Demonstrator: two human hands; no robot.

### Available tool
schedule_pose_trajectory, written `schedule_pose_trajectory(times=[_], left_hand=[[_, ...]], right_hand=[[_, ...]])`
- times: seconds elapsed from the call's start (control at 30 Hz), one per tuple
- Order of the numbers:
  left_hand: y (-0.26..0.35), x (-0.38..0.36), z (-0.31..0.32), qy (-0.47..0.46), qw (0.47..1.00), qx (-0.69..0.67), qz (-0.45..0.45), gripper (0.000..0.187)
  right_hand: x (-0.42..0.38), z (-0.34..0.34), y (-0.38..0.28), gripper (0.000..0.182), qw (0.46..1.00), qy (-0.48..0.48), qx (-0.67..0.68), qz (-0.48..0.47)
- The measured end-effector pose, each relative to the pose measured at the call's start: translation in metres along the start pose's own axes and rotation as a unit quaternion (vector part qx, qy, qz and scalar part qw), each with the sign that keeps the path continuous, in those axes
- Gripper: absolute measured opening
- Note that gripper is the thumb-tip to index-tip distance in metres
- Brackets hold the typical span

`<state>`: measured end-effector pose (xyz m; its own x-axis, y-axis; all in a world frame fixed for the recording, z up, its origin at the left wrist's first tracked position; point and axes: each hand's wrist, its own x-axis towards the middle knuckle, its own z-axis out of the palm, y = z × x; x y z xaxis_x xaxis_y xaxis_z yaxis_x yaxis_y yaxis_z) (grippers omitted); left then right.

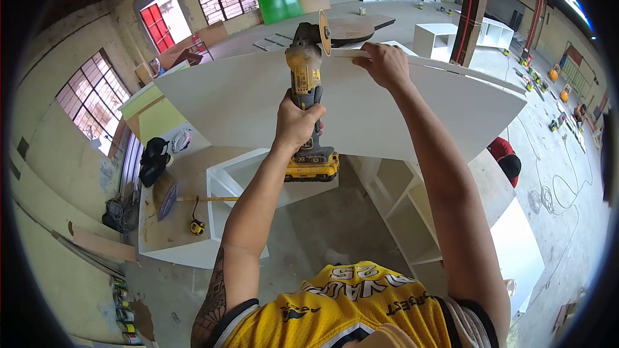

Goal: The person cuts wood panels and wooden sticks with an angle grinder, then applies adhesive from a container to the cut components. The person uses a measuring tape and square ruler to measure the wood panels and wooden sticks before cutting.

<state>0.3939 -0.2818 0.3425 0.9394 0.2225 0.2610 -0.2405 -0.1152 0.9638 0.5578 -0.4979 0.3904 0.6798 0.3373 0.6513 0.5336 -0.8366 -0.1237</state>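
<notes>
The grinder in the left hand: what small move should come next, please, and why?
Perhaps slide the right hand along the top of the white panel, away from the disc: it rests on the edge near the disc, while the left hand grips the grinder.

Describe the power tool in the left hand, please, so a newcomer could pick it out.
Find the large white panel across the view. Before it, the left hand grips an upright yellow and black grinder. Unlike the yellow tape measure at lower left, it carries a round tan disc on top.
</notes>
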Motion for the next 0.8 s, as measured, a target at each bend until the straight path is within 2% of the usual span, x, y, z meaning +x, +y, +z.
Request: schedule_pose_trajectory(times=[0.17, 0.23, 0.3, 0.4, 0.43, 0.5, 0.57, 0.7, 0.8], left_hand=[[-0.002, 0.001, -0.001, 0.001, 1.000, 0.007, -0.003, 0.031], [-0.006, 0.002, -0.001, -0.006, 0.999, -0.029, 0.017, 0.031], [-0.016, 0.006, -0.005, -0.019, 0.997, -0.060, 0.046, 0.029], [-0.024, 0.001, -0.013, -0.026, 0.996, -0.066, 0.055, 0.031], [-0.033, -0.001, -0.020, -0.013, 0.996, -0.083, 0.032, 0.039], [-0.022, -0.017, -0.015, 0.002, 0.985, -0.168, 0.045, 0.048], [-0.002, -0.035, -0.008, -0.017, 0.973, -0.226, 0.035, 0.046], [-0.004, -0.038, -0.020, -0.039, 0.983, -0.178, 0.030, 0.048], [-0.019, -0.038, -0.029, -0.026, 0.994, -0.103, 0.014, 0.039]], right_hand=[[-0.001, 0.003, 0.001, 0.039, 1.000, 0.007, -0.002, -0.007], [-0.002, 0.007, 0.003, 0.040, 0.999, 0.039, 0.009, -0.015], [0.002, 0.007, 0.005, 0.041, 1.000, -0.004, 0.020, 0.007], [-0.005, 0.004, 0.001, 0.042, 0.998, 0.028, 0.063, 0.012], [-0.004, 0.002, 0.000, 0.042, 0.999, 0.001, 0.030, 0.017], [0.004, 0.021, 0.009, 0.041, 0.999, 0.019, 0.026, -0.006], [0.002, 0.024, 0.008, 0.039, 0.998, 0.055, 0.011, -0.015], [0.012, 0.023, 0.014, 0.038, 0.998, 0.059, 0.001, -0.025], [0.012, 0.020, 0.009, 0.039, 0.999, 0.040, 0.010, -0.025]])
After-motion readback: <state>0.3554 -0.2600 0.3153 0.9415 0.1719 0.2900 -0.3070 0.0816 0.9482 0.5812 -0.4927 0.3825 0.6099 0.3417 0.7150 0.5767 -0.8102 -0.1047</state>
